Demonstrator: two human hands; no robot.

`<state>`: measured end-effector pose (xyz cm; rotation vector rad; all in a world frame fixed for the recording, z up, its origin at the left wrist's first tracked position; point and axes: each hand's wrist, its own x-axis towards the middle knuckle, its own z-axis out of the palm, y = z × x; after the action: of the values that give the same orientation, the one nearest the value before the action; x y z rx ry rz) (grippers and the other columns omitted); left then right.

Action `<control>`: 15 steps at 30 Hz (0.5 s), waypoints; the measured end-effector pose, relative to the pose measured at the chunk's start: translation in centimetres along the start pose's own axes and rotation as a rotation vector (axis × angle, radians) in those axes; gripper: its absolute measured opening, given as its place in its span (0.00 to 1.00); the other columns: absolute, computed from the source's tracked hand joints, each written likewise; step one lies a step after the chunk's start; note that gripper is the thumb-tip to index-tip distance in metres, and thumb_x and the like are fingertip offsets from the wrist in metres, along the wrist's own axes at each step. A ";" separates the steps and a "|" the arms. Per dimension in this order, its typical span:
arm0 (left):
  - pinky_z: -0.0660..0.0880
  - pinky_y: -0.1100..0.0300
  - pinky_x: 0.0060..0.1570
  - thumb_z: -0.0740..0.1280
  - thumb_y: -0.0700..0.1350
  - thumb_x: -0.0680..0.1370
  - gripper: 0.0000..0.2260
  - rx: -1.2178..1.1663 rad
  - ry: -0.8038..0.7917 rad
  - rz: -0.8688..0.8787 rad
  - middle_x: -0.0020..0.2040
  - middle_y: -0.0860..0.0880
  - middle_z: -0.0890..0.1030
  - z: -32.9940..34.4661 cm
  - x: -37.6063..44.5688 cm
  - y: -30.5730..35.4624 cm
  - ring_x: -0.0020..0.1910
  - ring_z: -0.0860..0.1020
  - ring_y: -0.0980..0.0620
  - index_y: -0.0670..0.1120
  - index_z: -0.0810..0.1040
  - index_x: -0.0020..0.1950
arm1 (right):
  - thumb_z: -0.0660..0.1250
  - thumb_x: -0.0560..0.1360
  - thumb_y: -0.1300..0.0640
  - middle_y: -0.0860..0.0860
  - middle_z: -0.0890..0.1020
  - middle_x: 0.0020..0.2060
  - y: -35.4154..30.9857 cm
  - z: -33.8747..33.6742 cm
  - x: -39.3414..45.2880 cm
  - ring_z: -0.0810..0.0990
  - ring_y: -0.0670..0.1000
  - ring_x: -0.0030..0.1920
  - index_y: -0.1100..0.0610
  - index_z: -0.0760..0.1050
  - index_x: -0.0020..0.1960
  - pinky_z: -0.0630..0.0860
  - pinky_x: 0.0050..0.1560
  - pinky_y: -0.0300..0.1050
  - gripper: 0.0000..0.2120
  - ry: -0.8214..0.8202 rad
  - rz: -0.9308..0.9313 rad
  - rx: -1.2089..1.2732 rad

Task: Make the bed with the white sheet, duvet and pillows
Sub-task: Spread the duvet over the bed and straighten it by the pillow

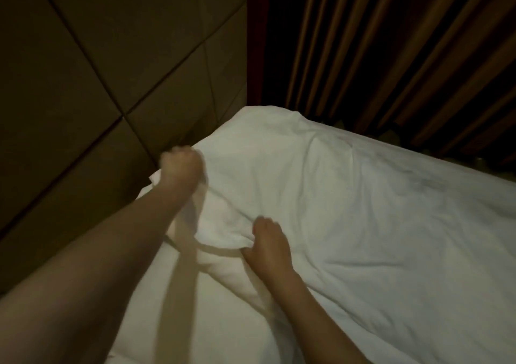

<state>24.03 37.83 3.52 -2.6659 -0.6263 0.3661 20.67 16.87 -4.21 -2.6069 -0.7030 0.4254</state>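
Observation:
A white sheet (349, 210) lies wrinkled over the bed, reaching the far corner by the headboard. My left hand (181, 169) is a fist that grips the sheet's edge close to the headboard and holds it a little off the bed. My right hand (269, 245) grips a bunched fold of the same sheet nearer to me, fingers curled into the cloth. Beneath the lifted edge a lower white layer (217, 316) of bedding shows. No pillows are in sight.
A dark padded headboard (97, 70) with diagonal seams fills the left side, right against the bed. Brown pleated curtains (391, 50) hang behind the bed's far edge. The room is dim.

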 end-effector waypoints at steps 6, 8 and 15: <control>0.68 0.43 0.62 0.56 0.60 0.79 0.32 -0.124 -0.018 -0.038 0.71 0.36 0.62 -0.6 0.8 3.5 0.67 0.66 0.36 0.40 0.54 0.75 | 0.67 0.72 0.53 0.57 0.63 0.65 -5.3 -1.2 5.8 0.67 0.60 0.60 0.55 0.51 0.76 0.68 0.56 0.53 0.38 0.073 -0.071 -0.278; 0.67 0.44 0.62 0.58 0.68 0.75 0.44 -0.158 -0.165 -0.140 0.73 0.35 0.59 1.2 0.8 2.7 0.67 0.67 0.36 0.41 0.42 0.78 | 0.64 0.73 0.60 0.58 0.69 0.61 -5.4 0.5 6.2 0.71 0.60 0.56 0.58 0.59 0.71 0.71 0.51 0.51 0.29 0.094 -0.081 -0.313; 0.71 0.56 0.54 0.61 0.47 0.80 0.13 -0.442 -0.054 0.011 0.58 0.44 0.79 2.3 -0.1 3.0 0.56 0.78 0.45 0.42 0.69 0.62 | 0.57 0.78 0.60 0.55 0.77 0.57 -5.1 0.4 7.0 0.77 0.58 0.57 0.57 0.69 0.60 0.71 0.54 0.47 0.11 -0.066 0.052 -0.047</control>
<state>24.32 35.97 0.26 -3.0870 -0.7874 0.3349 24.19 24.78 -3.53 -2.6708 -0.6748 0.5187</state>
